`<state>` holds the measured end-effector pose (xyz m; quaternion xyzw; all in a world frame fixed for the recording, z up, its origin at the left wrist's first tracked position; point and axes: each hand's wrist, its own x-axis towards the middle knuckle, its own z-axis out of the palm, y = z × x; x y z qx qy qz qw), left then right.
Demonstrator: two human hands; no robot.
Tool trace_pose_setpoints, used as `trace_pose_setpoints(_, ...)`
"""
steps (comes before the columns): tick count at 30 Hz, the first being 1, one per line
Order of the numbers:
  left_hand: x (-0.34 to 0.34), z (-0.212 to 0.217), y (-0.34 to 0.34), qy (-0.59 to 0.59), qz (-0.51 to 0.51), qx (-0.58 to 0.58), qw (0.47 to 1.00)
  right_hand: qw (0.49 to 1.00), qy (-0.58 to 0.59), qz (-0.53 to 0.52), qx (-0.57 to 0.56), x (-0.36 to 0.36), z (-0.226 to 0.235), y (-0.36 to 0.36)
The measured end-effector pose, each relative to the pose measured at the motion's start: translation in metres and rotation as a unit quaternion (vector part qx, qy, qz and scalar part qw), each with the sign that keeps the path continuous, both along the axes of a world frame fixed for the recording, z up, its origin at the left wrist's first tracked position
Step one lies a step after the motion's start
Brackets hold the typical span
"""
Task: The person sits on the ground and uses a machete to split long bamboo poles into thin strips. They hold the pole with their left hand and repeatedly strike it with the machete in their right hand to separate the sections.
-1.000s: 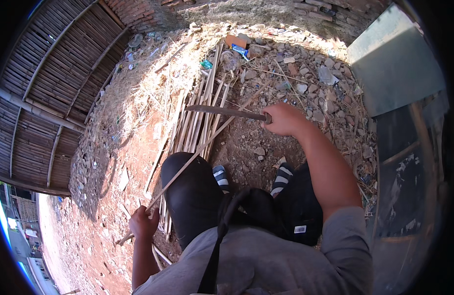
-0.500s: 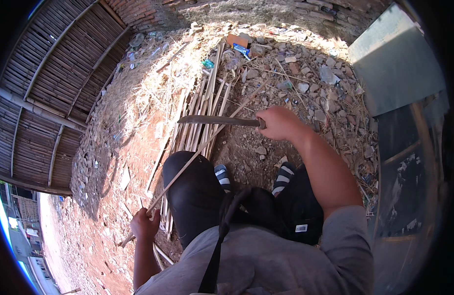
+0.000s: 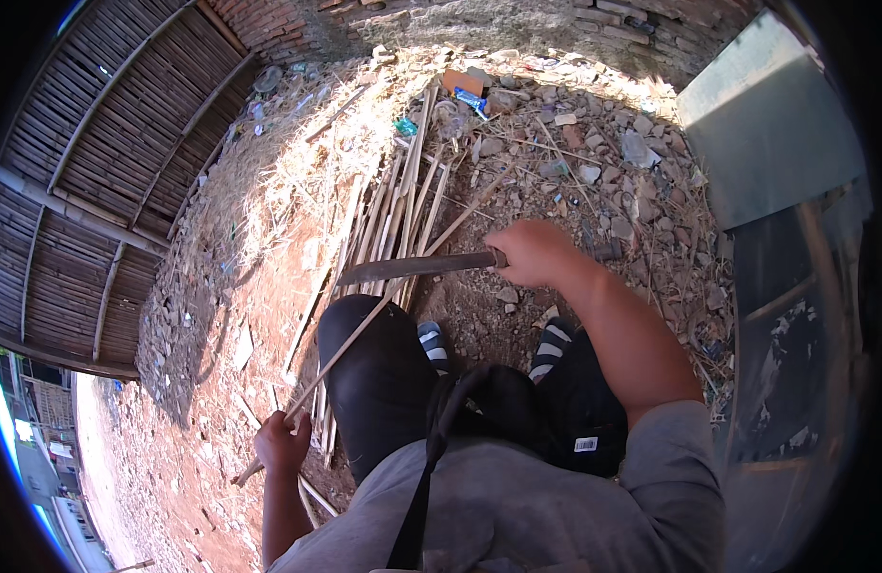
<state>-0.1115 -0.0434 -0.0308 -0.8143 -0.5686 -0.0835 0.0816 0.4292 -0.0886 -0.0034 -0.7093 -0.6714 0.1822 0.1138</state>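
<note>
My right hand [image 3: 532, 252] is wrapped round the handle of a machete [image 3: 417, 268]. Its dark blade points left, across the long bamboo strip [image 3: 346, 350]; whether blade and strip touch I cannot tell. Down at the left, my left hand [image 3: 282, 441] grips that strip close to its near end. The strip slants up and away over my left knee [image 3: 365, 334]. Beyond the knee lies a pile of split bamboo strips [image 3: 376, 224] on the ground, partly hidden by the blade and my leg.
A woven bamboo wall [image 3: 107, 124] stands at the left and a brick wall [image 3: 441, 29] at the back. Rubble [image 3: 632, 191] and litter cover the ground at the right, beside a grey panel [image 3: 775, 124]. My striped sandals [image 3: 553, 344] are below me.
My right hand has come down and slightly left. The machete blade has dropped nearer to my knee and the strip. My left hand keeps its hold, almost unmoved.
</note>
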Motion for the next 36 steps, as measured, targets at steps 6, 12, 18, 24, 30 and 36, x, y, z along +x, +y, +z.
trace_pose_setpoints(6, -0.01, 0.003, 0.006, 0.009, 0.011, -0.002, 1.0, 0.983, 0.066, -0.165, -0.037, 0.053, -0.016, 0.002)
trace_pose_setpoints(12, -0.005, 0.006, 0.005, 0.016, 0.012, -0.026, 0.999, 0.996, 0.048, -0.074, 0.021, 0.019, -0.023, 0.005)
trace_pose_setpoints(18, -0.018, -0.008, 0.003, 0.024, 0.02, -0.037, 0.999, 0.995, 0.038, -0.087, 0.037, 0.034, -0.01, -0.002)
trace_pose_setpoints(24, -0.012, 0.0, 0.005, 0.021, 0.015, -0.027, 0.999, 0.973, 0.086, -0.212, -0.019, 0.057, -0.003, -0.004)
trace_pose_setpoints(30, -0.023, -0.015, 0.002, 0.008, 0.027, -0.039, 0.999, 0.989, 0.04, -0.132, 0.051, 0.037, -0.01, 0.002)
trace_pose_setpoints(36, -0.014, -0.011, 0.009, 0.003, -0.001, -0.029, 1.0, 0.985, 0.076, -0.15, 0.037, 0.047, -0.011, 0.002)
